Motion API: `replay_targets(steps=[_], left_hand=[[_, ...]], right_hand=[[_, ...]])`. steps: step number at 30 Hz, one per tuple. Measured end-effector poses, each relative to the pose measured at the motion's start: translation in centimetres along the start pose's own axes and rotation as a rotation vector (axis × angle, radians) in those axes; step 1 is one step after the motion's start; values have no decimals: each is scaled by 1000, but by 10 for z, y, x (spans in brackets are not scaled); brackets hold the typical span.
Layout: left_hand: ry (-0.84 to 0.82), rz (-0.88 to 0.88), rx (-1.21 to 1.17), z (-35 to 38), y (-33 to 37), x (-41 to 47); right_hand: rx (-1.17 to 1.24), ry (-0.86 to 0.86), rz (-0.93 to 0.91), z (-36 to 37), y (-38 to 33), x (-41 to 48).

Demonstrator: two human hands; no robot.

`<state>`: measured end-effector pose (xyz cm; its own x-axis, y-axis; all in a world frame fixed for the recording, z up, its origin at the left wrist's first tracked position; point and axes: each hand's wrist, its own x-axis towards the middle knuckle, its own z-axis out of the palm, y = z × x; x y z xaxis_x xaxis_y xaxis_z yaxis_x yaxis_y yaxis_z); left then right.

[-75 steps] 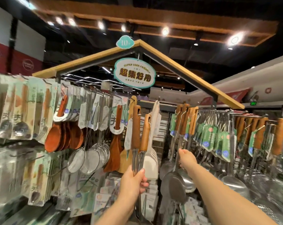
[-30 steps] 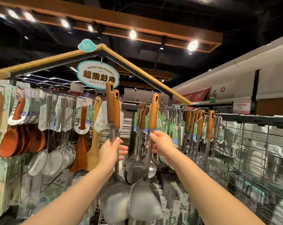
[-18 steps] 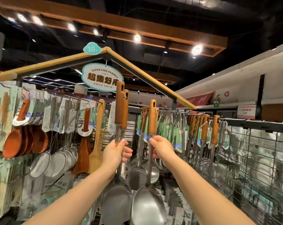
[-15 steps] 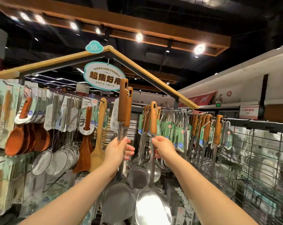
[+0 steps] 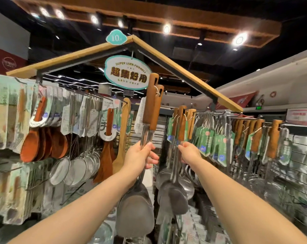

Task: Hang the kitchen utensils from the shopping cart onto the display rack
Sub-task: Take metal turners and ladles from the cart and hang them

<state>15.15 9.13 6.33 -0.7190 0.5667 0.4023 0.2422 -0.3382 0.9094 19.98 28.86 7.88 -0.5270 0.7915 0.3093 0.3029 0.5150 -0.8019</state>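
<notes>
Shop display rack (image 5: 184, 73) under ceiling spotlights, oval sign (image 5: 128, 72) at its peak. Two steel spatulas (image 5: 151, 106) with brown wooden handles stand upright just right of the sign, handles up and blades down. The left hand (image 5: 140, 155) curls its fingers round their shafts. Below-right of the sign, the right hand (image 5: 188, 153) pinches a third spatula (image 5: 181, 124), vertical, handle uppermost among hung stock.

Your pair of steel spatulas (image 5: 150, 110) stands upright in your left hand (image 5: 140, 157), which grips the bare metal shanks. The wooden handles lie side by side at 12 o'clock from the grip and the broad blades hang at 6 o'clock. At 3 o'clock from them, the single spatula (image 5: 181, 124) in your right hand (image 5: 189, 153) hangs vertical, its handle top level with a hook of the display rack (image 5: 210, 113), blade down among matching ones.
</notes>
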Motion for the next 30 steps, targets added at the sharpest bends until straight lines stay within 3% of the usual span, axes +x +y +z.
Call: replay_targets(steps=[15, 18, 22, 26, 30], left_hand=[[-61, -9, 25, 1, -9, 20], [-49, -4, 27, 4, -9, 19], [-48, -23, -6, 13, -8, 14], [-68, -58, -21, 27, -7, 7], [-93, -55, -47, 43, -6, 1]], right_hand=[[-270, 95, -23, 12, 10, 29], [-141, 204, 15, 10, 6, 16], [103, 272, -131, 8, -1, -14], [334, 118, -291, 7, -14, -50], [477, -100, -239, 2, -29, -77]])
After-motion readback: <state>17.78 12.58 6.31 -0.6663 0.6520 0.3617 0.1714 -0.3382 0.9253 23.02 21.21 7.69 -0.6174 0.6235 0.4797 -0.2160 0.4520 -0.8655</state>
